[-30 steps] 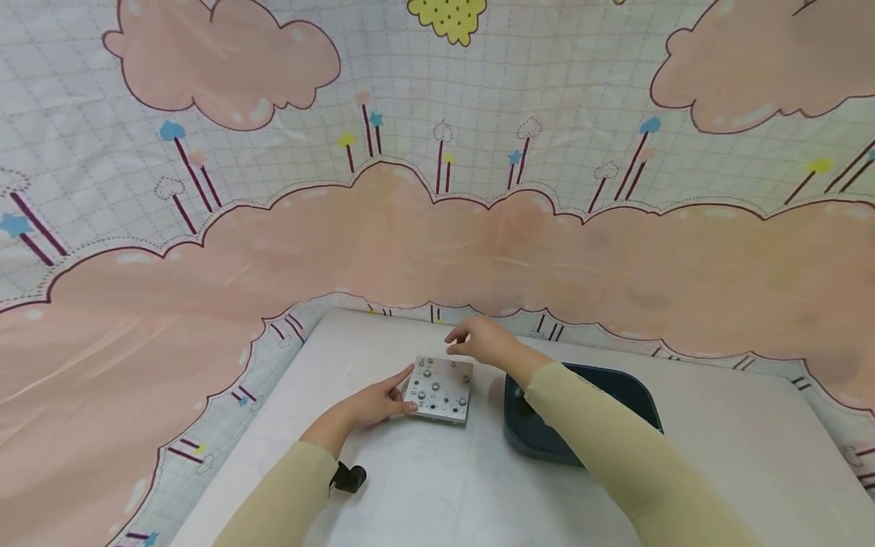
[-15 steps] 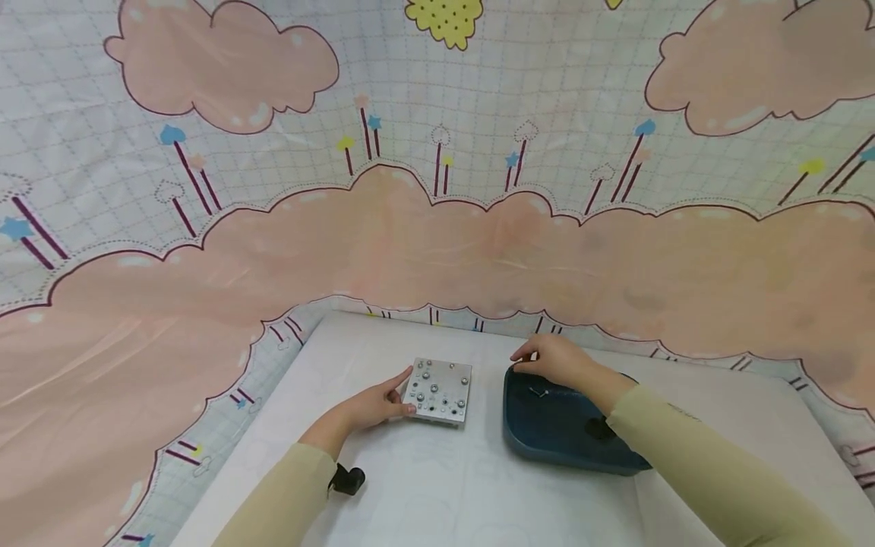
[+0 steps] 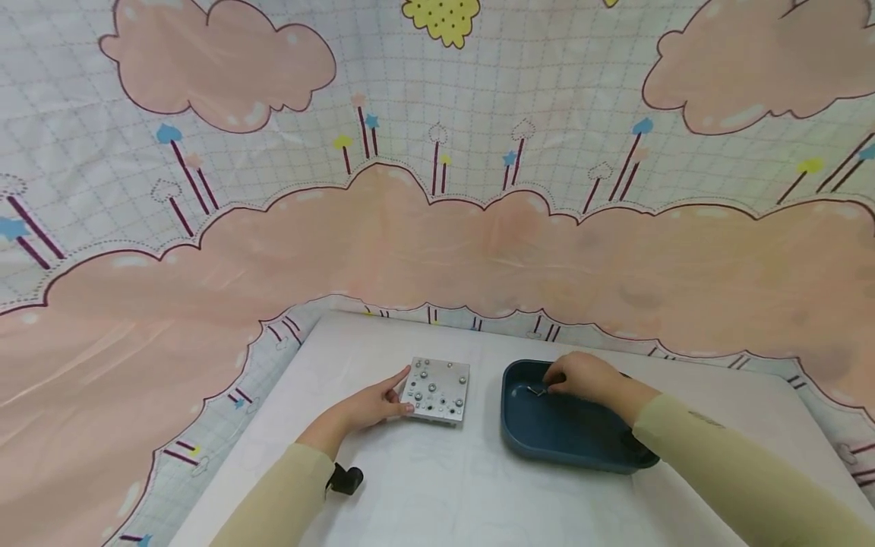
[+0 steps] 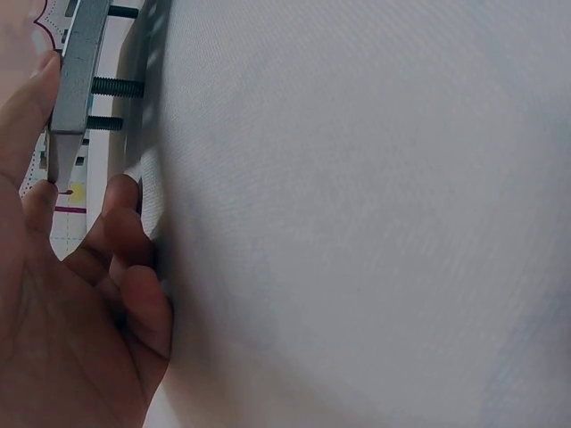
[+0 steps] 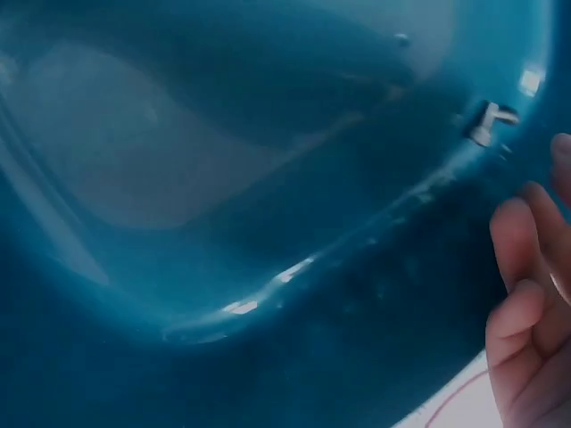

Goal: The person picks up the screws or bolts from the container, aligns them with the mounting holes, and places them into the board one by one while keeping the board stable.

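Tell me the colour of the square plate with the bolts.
The plate is silver-grey; it shows best in the head view.

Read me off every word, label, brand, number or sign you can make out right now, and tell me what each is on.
No text can be read in any view.
Right sleeve: a small dark mark, too small to tell whether it is lettering.
Metal plate: any markings on its face are too small to read.
Tray: no lettering visible.
Backdrop: printed pictures only, no letters seen.
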A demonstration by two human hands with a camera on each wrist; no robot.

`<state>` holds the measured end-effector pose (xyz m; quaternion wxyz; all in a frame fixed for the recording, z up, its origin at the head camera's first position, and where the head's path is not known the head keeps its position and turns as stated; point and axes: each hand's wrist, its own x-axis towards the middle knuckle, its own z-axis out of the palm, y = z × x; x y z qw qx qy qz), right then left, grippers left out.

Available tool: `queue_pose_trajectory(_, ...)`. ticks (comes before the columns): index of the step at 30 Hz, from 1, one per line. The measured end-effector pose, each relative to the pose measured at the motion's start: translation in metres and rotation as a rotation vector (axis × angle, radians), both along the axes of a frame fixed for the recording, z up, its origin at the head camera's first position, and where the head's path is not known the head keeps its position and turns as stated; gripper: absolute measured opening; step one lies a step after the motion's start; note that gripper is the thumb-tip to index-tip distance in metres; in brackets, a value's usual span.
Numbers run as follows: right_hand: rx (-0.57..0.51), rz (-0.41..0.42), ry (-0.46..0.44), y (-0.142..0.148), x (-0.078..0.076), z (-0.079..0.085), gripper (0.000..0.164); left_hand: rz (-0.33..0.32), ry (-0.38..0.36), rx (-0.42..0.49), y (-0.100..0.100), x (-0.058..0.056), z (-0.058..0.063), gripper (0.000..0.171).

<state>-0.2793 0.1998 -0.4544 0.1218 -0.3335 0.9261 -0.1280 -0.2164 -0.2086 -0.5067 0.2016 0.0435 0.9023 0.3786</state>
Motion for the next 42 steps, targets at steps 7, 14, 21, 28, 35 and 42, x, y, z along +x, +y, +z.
queue_pose_trajectory(7,0.048,0.029,0.021,0.0,-0.001,-0.013,0.01,-0.007,0.003,0.013,0.002,-0.002,-0.003,0.088)
queue_pose_trajectory(14,0.069,0.025,0.046,-0.004,0.003,-0.015,0.006,-0.009,0.005,0.001,0.004,-0.003,0.001,0.088)
queue_pose_trajectory(21,0.089,0.019,0.054,-0.006,0.004,-0.019,0.003,-0.011,0.013,-0.018,0.003,-0.004,0.001,0.088)
queue_pose_trajectory(28,0.092,0.019,0.024,-0.004,0.003,-0.023,0.006,-0.013,0.016,-0.019,0.001,-0.003,0.0,0.088)
queue_pose_trajectory(35,0.067,0.028,0.009,-0.002,0.001,-0.03,0.004,-0.005,0.012,-0.017,0.0,-0.001,0.0,0.088)
queue_pose_trajectory(42,0.03,0.019,-0.002,0.0,0.0,-0.036,0.004,-0.005,0.015,-0.007,-0.002,0.0,0.0,0.088)
